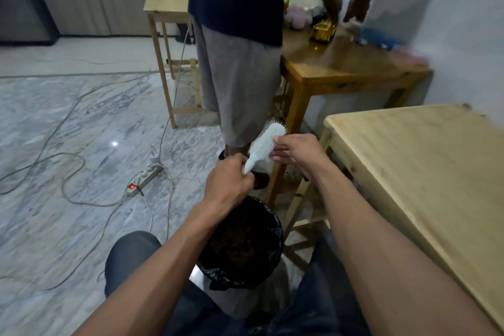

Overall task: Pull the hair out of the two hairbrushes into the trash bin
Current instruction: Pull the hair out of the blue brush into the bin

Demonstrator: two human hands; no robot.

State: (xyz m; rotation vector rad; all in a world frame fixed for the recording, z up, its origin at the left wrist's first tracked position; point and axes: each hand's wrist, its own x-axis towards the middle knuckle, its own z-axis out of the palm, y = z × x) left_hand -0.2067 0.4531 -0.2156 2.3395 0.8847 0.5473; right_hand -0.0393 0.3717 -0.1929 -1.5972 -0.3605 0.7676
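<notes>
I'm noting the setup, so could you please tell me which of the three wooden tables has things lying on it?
The darker table by the wall, behind the standing person; a yellow toy sits there. The two paler ones look bare.

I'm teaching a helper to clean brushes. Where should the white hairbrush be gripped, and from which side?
Grip the white hairbrush by its narrow tapered handle, coming from below, as the left hand does. That leaves the bristled head free for the right hand to work at, above the trash bin.
</notes>
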